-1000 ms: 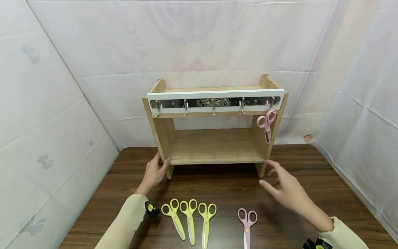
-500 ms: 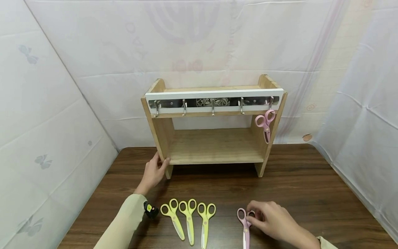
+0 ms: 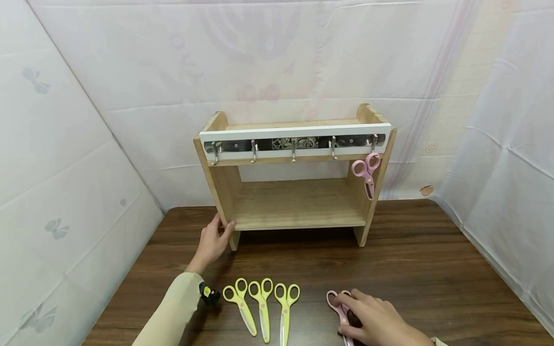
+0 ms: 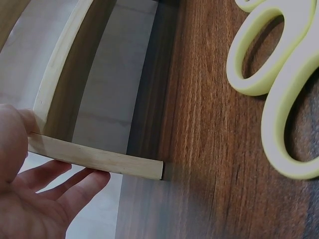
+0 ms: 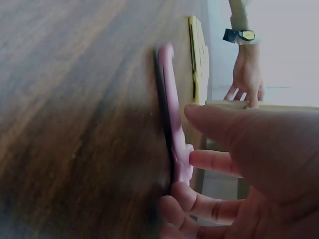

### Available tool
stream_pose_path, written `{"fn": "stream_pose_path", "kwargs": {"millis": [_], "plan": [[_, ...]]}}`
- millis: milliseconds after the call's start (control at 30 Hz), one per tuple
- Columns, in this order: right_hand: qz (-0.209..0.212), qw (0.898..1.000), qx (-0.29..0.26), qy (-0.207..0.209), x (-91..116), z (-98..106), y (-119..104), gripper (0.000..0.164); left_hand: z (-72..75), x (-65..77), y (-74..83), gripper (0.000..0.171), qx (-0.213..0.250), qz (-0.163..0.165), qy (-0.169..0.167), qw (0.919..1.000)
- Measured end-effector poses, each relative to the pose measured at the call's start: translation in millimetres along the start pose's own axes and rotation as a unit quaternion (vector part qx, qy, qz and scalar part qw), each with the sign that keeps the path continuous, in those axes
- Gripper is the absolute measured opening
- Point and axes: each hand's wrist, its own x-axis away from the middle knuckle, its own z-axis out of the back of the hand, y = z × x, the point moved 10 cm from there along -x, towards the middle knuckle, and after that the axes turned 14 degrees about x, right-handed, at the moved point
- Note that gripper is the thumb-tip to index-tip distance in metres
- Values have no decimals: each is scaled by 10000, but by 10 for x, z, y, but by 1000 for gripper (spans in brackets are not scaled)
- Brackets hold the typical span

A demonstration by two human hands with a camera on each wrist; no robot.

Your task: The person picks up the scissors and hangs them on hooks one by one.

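My left hand grips the lower left side panel of a wooden shelf, thumb at the front edge and fingers along the outer face. In the left wrist view, those fingers lie against the panel. Over pink scissors on the table, my right hand touches the handles with its fingertips. In the right wrist view, the thumb stands apart from the scissors. A second pair of pink scissors hangs from the rightmost hook of the shelf's hook rail.
Three yellow scissors lie side by side left of the pink pair: left, middle and right. Several metal hooks line the rail. White patterned cloth surrounds the brown wooden table at the back and sides.
My right hand has come down from beside the shelf's right leg to the pink scissors on the table, which have turned slightly. My left hand has stayed on the side panel.
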Motion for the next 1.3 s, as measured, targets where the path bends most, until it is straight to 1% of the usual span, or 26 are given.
{"fn": "stream_pose_path", "kwargs": {"millis": [267,333,467,533,600,700,800,867,1000,1300], "plan": [[280,9994,-195,105,-13,28,-19,47,-2,4,-10,49,-2,63,-17,10000],[389,9988,-179,226,-18,62,-15,49,0,5,-8,49,-7,68,-13,10000],[522,9968,91,594,-22,148,20,59,4,6,-1,49,-28,42,-3,10000],[476,9960,260,716,-22,181,64,65,2,4,-2,49,-26,44,-11,10000],[362,9961,379,715,-23,191,128,66,-1,2,-5,49,-8,62,-15,10000],[281,9960,463,707,-18,200,217,57,-2,0,-5,49,10,59,-26,10000],[391,9944,482,852,-6,217,257,40,0,-1,-2,49,17,51,-22,10000],[483,9926,502,999,4,227,264,32,2,-1,0,49,25,52,-24,10000],[519,9911,556,1090,8,214,278,32,3,-1,-3,50,30,61,-24,10000],[486,9931,485,955,-7,195,299,35,-12,-1,-25,51,95,104,-37,9999]]}}
